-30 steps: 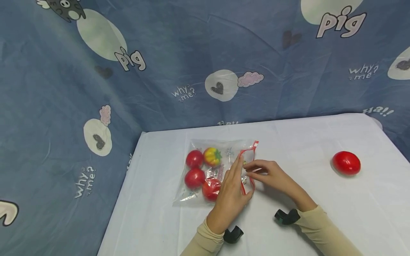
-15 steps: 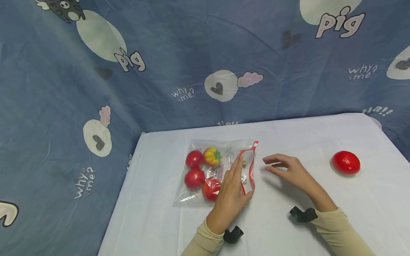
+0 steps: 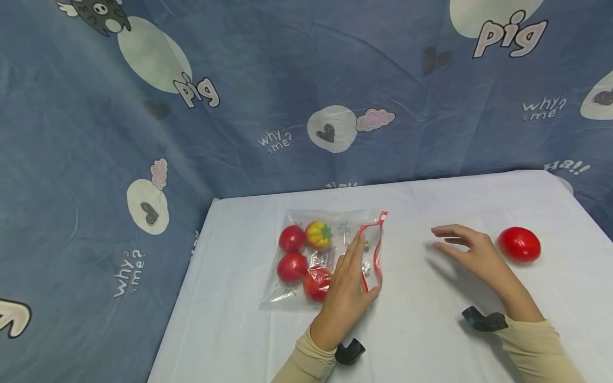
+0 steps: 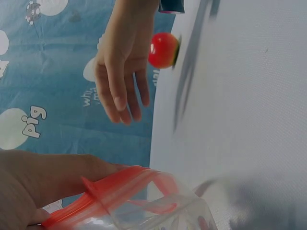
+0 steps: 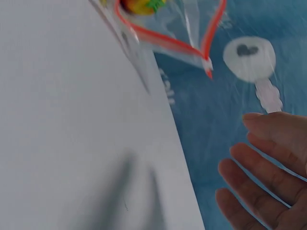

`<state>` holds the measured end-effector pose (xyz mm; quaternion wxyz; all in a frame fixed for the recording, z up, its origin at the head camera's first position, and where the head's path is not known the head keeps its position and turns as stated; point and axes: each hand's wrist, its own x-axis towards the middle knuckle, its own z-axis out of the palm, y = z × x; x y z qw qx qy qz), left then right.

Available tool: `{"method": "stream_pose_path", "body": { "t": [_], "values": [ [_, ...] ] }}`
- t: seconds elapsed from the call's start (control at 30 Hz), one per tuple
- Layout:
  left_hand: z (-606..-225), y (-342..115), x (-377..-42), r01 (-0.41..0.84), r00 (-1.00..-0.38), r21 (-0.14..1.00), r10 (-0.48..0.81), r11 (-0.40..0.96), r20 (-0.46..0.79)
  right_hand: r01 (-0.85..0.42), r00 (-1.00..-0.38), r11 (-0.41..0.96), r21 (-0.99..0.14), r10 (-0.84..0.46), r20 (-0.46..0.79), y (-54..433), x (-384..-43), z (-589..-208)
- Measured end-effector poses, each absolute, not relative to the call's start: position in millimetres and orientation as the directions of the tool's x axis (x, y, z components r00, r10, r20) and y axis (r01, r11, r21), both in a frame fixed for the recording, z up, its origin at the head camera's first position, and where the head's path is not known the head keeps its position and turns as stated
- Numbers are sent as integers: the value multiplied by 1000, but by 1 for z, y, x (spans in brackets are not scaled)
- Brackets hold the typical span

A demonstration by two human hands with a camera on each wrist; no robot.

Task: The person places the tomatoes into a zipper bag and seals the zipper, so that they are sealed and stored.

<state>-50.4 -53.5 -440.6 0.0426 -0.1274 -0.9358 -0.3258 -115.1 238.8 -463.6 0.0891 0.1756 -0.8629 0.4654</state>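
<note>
A clear zip bag [image 3: 342,225] with a red zip edge lies on the white table, its mouth gaping to the right. Inside are several round fruits, among them a dark red one [image 3: 291,239], a glossy red one [image 3: 317,282] and a ribbed yellow-red one with green leaves [image 3: 317,235]. My left hand [image 3: 346,287] holds the mouth, its long fingers along the upper layer and its thumb at the near corner of the zip edge. My right hand [image 3: 474,254] is in the air with loosely bent fingers and holds nothing. Just beyond its wrist sits a glossy red fruit [image 3: 519,244].
A white cloth covers the table [image 3: 230,330]. Behind and to the left hangs a blue printed curtain [image 3: 268,64]. A black wrist camera [image 3: 483,319] sticks out at the right cuff, another camera [image 3: 350,352] at the left.
My right hand has moved from the bag's mouth rightward across the table, close to the lone red fruit. The left hand and the bag stay in place.
</note>
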Motion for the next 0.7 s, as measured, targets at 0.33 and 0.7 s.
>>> {"method": "stream_pose_path", "body": {
  "t": [0.33,0.7],
  "values": [
    [-441,-53,-50,281,-960,574,210,769,188,-267,-955,693,-669,-100,278,285,-112,-449],
    [-442,-54,-50,292,-956,576,218,763,195,-105,-978,791,-603,26,205,324,-106,-439]
  ]
}}
